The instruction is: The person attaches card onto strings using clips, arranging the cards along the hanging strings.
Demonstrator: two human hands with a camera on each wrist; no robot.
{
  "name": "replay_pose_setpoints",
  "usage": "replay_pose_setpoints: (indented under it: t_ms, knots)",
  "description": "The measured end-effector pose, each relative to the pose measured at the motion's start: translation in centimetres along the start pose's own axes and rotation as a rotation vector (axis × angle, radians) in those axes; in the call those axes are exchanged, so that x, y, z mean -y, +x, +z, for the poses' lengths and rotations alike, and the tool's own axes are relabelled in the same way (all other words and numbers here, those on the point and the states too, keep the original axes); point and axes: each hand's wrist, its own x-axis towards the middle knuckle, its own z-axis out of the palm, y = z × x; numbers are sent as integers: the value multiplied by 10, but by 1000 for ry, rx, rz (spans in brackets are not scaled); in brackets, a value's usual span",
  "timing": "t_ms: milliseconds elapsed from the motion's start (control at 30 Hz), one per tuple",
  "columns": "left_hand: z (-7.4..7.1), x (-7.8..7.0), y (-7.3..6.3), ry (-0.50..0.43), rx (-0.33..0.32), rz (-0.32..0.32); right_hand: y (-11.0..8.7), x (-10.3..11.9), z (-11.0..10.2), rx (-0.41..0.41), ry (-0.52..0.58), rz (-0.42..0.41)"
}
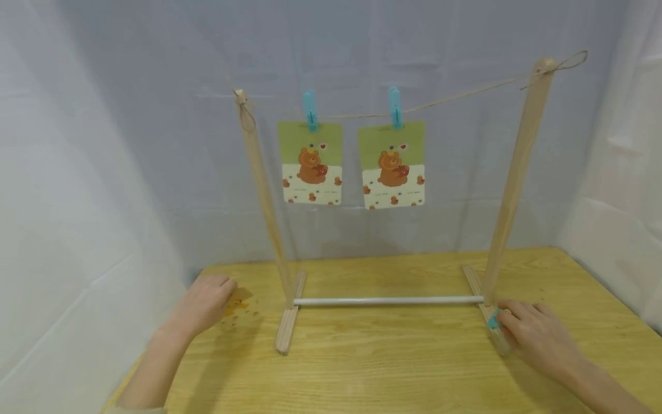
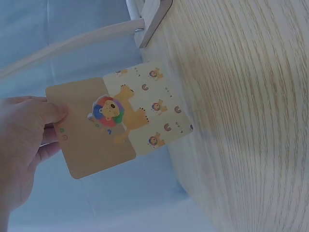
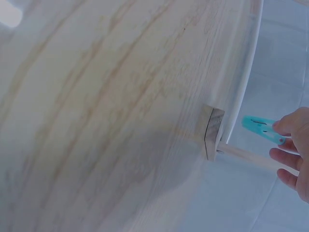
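My left hand (image 1: pixel 203 302) grips a brown and cream card (image 2: pixel 84 125) with a lion on it, thumb on its face near one edge. In the head view only a little of that card shows beside the hand. Between thumb and fingers of my right hand (image 1: pixel 538 336) is a turquoise clothespin (image 3: pixel 263 128), near the right foot of the wooden stand. Two green and cream bear cards (image 1: pixel 312 187) (image 1: pixel 394 192) hang from the string (image 1: pixel 455 96), each under its own turquoise clothespin (image 1: pixel 309 103) (image 1: pixel 395 102).
The string runs between the left post (image 1: pixel 264 190) and the right post (image 1: pixel 519 155). A white rod (image 1: pixel 388 301) joins their wooden feet on the wood-grained table (image 1: pixel 383 368). Pale sheeting (image 1: pixel 155 144) surrounds the table at the back and sides.
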Motion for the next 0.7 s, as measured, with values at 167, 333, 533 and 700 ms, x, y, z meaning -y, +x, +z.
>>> replay_pose_setpoints:
  t_ms: [167,333,533,700]
  knots:
    - [-2,-3,3,19,-13,19,0,0,1,-25,-2,-9]
    - [-5,-6,5,22,-36,34,1,1,1,-22,-3,-4]
    - [-12,-13,11,16,-2,28,-1,1,1,-7,-3,3]
    - [-17,-21,17,6,26,26,-1,2,3,-13,-7,-2]
